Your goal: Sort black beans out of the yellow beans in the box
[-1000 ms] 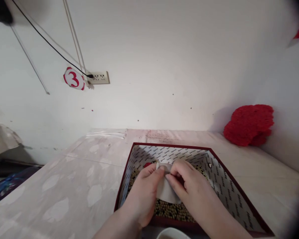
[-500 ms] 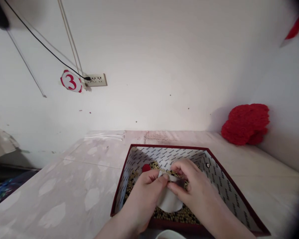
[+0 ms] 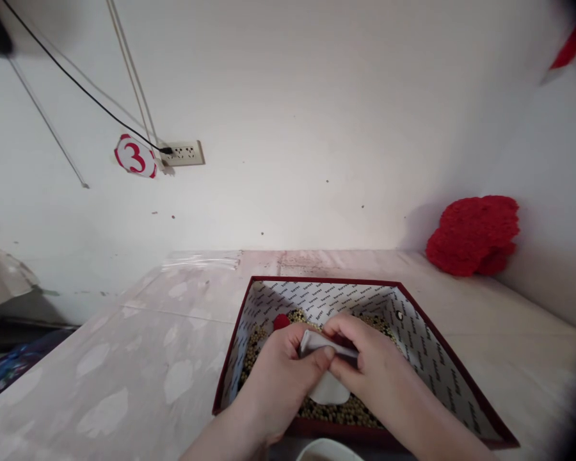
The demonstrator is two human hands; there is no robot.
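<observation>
Both hands, left hand [image 3: 283, 374] and right hand [image 3: 372, 371], are pinching one white paper piece [image 3: 324, 365] over one bean-filled box [image 3: 441, 365].

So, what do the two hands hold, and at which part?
A small white bag: left hand and right hand pinch its top edge, over the box.

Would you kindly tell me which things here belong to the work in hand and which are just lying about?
In use: left hand and right hand pinching a white paper piece; patterned box; beans.

Lying about: red fluffy bundle; number 3 sign; wall socket; white rim.
</observation>
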